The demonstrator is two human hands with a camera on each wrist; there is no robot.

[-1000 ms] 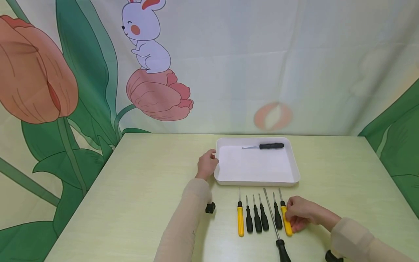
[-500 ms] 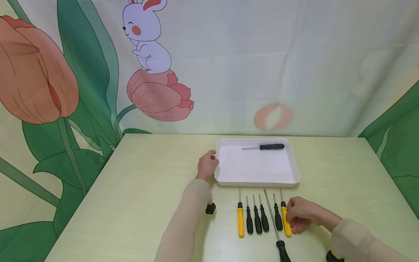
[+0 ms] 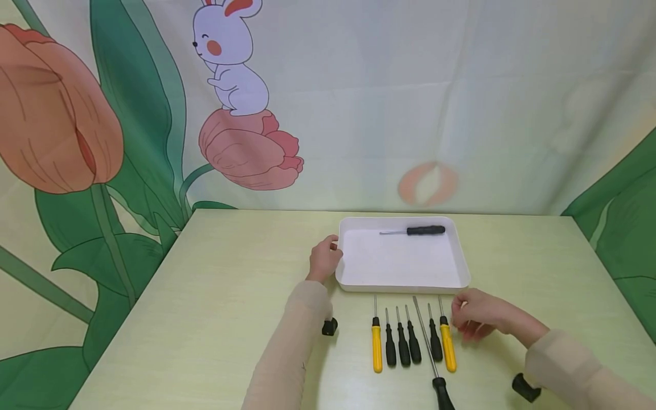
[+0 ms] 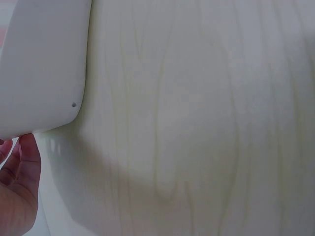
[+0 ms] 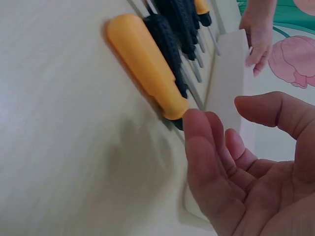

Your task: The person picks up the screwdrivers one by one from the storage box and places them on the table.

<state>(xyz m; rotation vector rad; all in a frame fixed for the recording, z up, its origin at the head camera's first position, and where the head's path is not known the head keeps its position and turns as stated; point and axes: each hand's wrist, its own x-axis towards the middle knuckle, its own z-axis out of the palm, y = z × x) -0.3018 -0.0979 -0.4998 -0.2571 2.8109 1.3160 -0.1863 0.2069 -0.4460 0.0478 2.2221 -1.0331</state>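
My left hand (image 3: pixel 324 259) is at the left end of a white tray (image 3: pixel 400 288), its curled fingers holding the rim. In the left wrist view the thumb touches the tray's outer wall (image 4: pixel 44 69). My right hand (image 3: pixel 482 314) hovers just right of a yellow-handled screwdriver (image 3: pixel 448 347). Thumb and fingers stand apart with nothing between them in the right wrist view. Left of that screwdriver lie several black-handled screwdrivers (image 3: pixel 402 344), a long black-handled screwdriver (image 3: pixel 442 393) and another yellow-handled screwdriver (image 3: pixel 376 347). Inside the tray, one black-handled screwdriver (image 3: pixel 425 230) lies sideways along the far wall.
All of this is on a pale wood-grain table (image 3: pixel 246 296). A printed cloth (image 3: pixel 348 114) with a rabbit and tulips hangs behind the table's back edge. The screwdrivers' tips point toward the tray's near side.
My right hand has left the right-hand yellow screwdriver's handle, moving up and slightly right toward the tray. That screwdriver's handle shifted a little left beforehand. The left hand and tray stay put.
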